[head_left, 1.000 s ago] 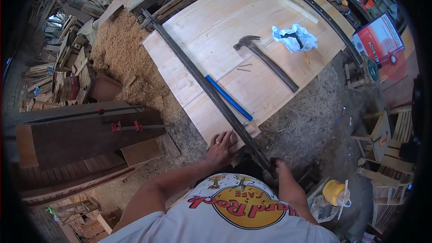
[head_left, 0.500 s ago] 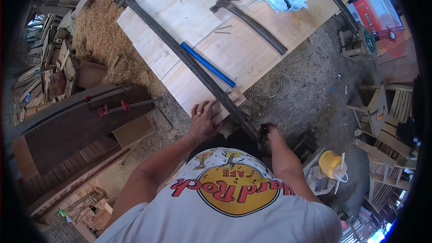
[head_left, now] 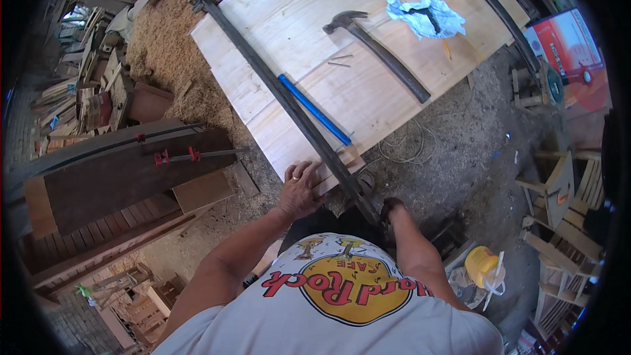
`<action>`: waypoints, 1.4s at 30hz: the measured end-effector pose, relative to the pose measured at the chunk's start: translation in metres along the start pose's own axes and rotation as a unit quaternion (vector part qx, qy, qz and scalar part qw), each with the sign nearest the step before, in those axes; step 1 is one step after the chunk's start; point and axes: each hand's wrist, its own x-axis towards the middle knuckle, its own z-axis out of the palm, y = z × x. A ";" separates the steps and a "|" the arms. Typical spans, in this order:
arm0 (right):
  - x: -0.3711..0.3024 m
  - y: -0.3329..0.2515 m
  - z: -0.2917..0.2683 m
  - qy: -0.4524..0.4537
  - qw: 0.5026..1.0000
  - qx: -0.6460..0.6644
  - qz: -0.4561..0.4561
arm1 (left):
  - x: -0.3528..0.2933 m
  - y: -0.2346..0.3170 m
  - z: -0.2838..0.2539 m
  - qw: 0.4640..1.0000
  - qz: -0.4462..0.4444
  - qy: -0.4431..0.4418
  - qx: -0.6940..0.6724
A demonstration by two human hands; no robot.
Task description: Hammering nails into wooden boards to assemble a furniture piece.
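The long bar clamp (head_left: pixel 282 95) lies diagonally across the pale wood panel (head_left: pixel 315 20), its near end toward the person. Left hand (head_left: pixel 301 189) presses open-palmed on the panel's near corner beside the clamp; right hand (head_left: pixel 389 209) wraps the clamp's near end. Against half a second ago, both grips are unchanged.

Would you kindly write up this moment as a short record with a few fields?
Setting: woodworking yard, sawdust on the ground
Left hand: flat on the near corner of the pale wooden panel
Right hand: at the near end of the long dark bar clamp; grip not clear
On the panel: claw hammer, blue rod, crumpled white bag, two nails
Nearby: yellow jug, dark board with red clamp
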 end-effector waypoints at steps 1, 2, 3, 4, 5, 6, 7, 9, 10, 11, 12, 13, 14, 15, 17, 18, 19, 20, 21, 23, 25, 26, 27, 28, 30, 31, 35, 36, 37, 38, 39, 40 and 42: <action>-0.012 -0.016 0.008 -0.028 0.999 -0.010 0.012 | -0.006 -0.007 -0.002 0.999 -0.019 0.005 0.025; -0.034 -0.009 0.047 -0.058 0.997 -0.039 0.045 | -0.014 -0.014 -0.002 0.998 -0.031 0.011 0.059; -0.066 -0.004 0.091 -0.079 0.991 -0.077 0.072 | -0.026 -0.021 -0.001 0.996 -0.045 0.021 0.080; -0.071 -0.010 0.087 -0.074 0.992 -0.078 0.067 | -0.022 -0.022 0.001 0.996 -0.027 0.037 0.081; -0.076 -0.013 0.080 -0.089 0.991 -0.067 0.071 | -0.021 -0.021 0.002 0.996 -0.026 0.041 0.075; -0.083 -0.016 0.073 -0.105 0.990 -0.056 0.075 | -0.021 -0.019 0.004 0.997 -0.031 0.032 0.060; -0.076 -0.017 0.055 -0.090 0.993 -0.050 0.063 | -0.015 -0.015 0.003 0.999 -0.025 0.023 0.035; -0.056 -0.026 0.008 -0.041 0.997 -0.060 0.040 | -0.003 -0.008 0.004 0.999 0.003 0.029 -0.019; -0.075 -0.043 0.020 -0.057 0.995 -0.058 0.049 | -0.011 -0.013 0.004 1.000 -0.013 0.019 -0.012; -0.106 -0.046 0.051 -0.049 0.964 -0.262 0.022 | -0.020 -0.018 0.005 1.000 -0.020 0.018 -0.003; -0.156 -0.046 0.098 -0.041 0.890 -0.455 -0.009 | -0.030 -0.025 0.004 0.999 -0.045 0.029 0.008; -0.172 -0.067 0.100 -0.025 0.825 -0.564 -0.026 | -0.029 -0.023 0.005 0.998 -0.044 0.037 -0.005; -0.183 -0.084 0.100 -0.008 0.747 -0.664 -0.037 | -0.026 -0.022 0.005 0.999 -0.025 0.035 -0.018; -0.190 -0.093 0.092 0.038 0.697 -0.691 -0.188 | -0.024 -0.022 0.005 0.999 -0.016 0.047 -0.017; -0.210 -0.111 0.086 0.090 0.681 -0.660 -0.304 | -0.025 -0.023 0.005 0.998 0.008 0.052 -0.027; -0.224 -0.124 0.094 0.093 0.736 -0.610 -0.279 | -0.023 -0.024 0.005 0.998 0.012 0.059 -0.016; -0.233 -0.131 0.091 0.087 0.763 -0.561 -0.308 | -0.020 -0.023 0.006 0.998 0.020 0.065 -0.009; -0.240 -0.136 0.086 0.081 0.787 -0.511 -0.337 | -0.017 -0.022 0.005 0.997 0.035 0.067 -0.012; -0.252 -0.141 0.089 0.093 0.764 -0.501 -0.396 | -0.016 -0.021 0.003 0.997 0.049 0.058 -0.021; -0.293 -0.156 0.123 0.108 0.715 -0.469 -0.507 | -0.021 -0.024 -0.004 0.997 0.039 0.073 -0.010; -0.345 -0.176 0.165 0.120 0.673 -0.437 -0.585 | -0.025 -0.028 -0.004 0.996 0.052 0.069 0.011; -0.361 -0.190 0.177 0.124 0.653 -0.431 -0.610 | -0.023 -0.027 -0.004 0.997 0.041 0.058 0.002; -0.373 -0.206 0.182 0.127 0.653 -0.430 -0.611 | -0.022 -0.026 -0.004 0.998 0.031 0.047 -0.006; -0.380 -0.220 0.190 0.149 0.613 -0.444 -0.636 | -0.022 -0.024 -0.003 0.998 0.029 0.049 -0.003; -0.390 -0.240 0.213 0.154 0.571 -0.455 -0.665 | -0.022 -0.021 0.000 0.997 0.055 0.045 0.037; -0.394 -0.249 0.220 0.167 0.539 -0.457 -0.688 | -0.024 -0.020 0.002 0.997 0.045 0.049 0.045; -0.399 -0.279 0.241 0.184 0.445 -0.514 -0.710 | -0.024 -0.011 0.002 0.994 -0.034 0.081 0.066; -0.399 -0.284 0.249 0.182 0.443 -0.550 -0.684 | -0.023 -0.010 0.000 0.994 -0.043 0.092 0.051; -0.397 -0.288 0.254 0.168 0.442 -0.551 -0.688 | -0.022 -0.006 0.000 0.993 -0.049 0.102 0.034; -0.393 -0.293 0.258 0.172 0.436 -0.570 -0.675 | -0.020 -0.005 0.000 0.992 -0.043 0.111 0.051; -0.390 -0.298 0.261 0.176 0.429 -0.588 -0.663 | -0.018 -0.005 0.001 0.991 -0.056 0.112 0.055; -0.393 -0.300 0.267 0.160 0.426 -0.590 -0.667 | -0.017 -0.007 0.001 0.991 -0.065 0.106 0.049; -0.403 -0.300 0.277 0.135 0.439 -0.643 -0.612 | -0.018 -0.002 -0.004 0.991 -0.085 0.093 0.035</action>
